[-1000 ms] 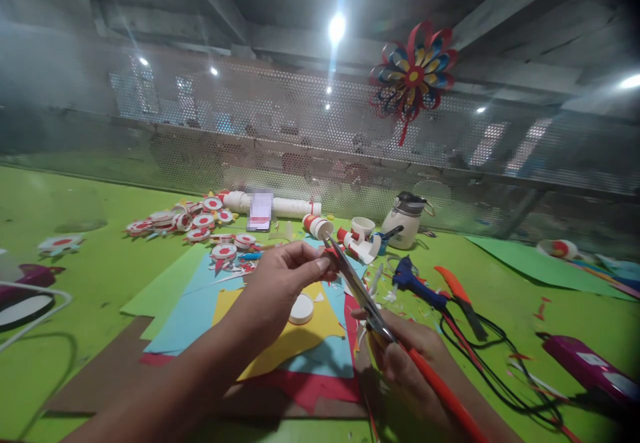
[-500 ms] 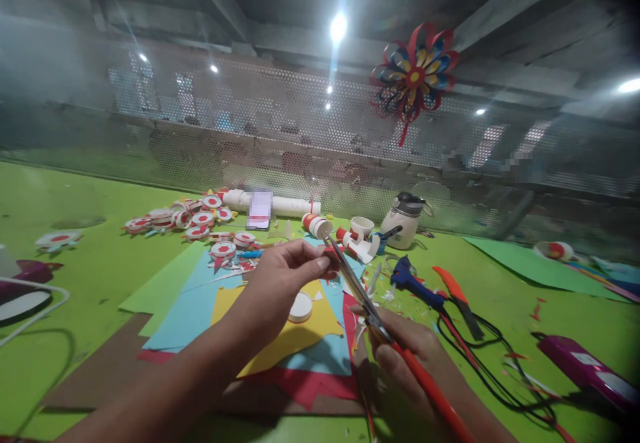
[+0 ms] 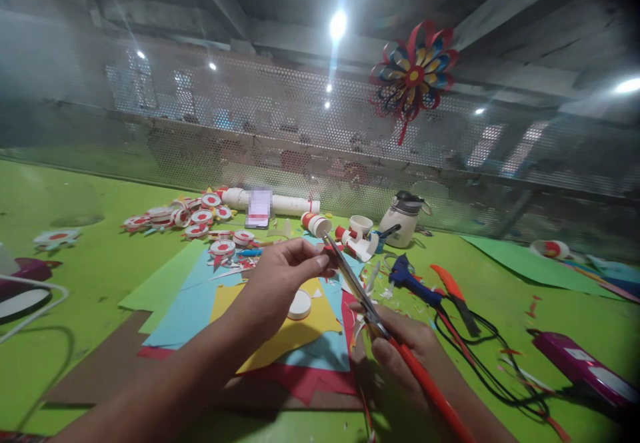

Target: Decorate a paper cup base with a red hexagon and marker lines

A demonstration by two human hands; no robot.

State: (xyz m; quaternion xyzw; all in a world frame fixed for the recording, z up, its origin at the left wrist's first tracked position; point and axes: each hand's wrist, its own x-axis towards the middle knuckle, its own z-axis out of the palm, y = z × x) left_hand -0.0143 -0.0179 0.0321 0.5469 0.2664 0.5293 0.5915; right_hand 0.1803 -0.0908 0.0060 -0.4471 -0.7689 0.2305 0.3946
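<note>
Small red paper piece point(image 3: 331, 254) pinched in the left hand point(image 3: 277, 278), right by orange-handled steel scissors point(image 3: 358, 290) gripped in the right hand point(image 3: 404, 340)! Beyond, a red-and-white paper cup point(image 3: 313, 222) lies tipped; a black-lidded white jug point(image 3: 399, 226) hides its contents.

The red paper point(image 3: 331, 256) at the fingertips of the left hand point(image 3: 283, 276) appears darker than before; the right hand's point(image 3: 405, 346) thumb and the orange handle of the scissors point(image 3: 361, 291) have shifted slightly left in view, as has the purple tool point(image 3: 575, 358)
</note>
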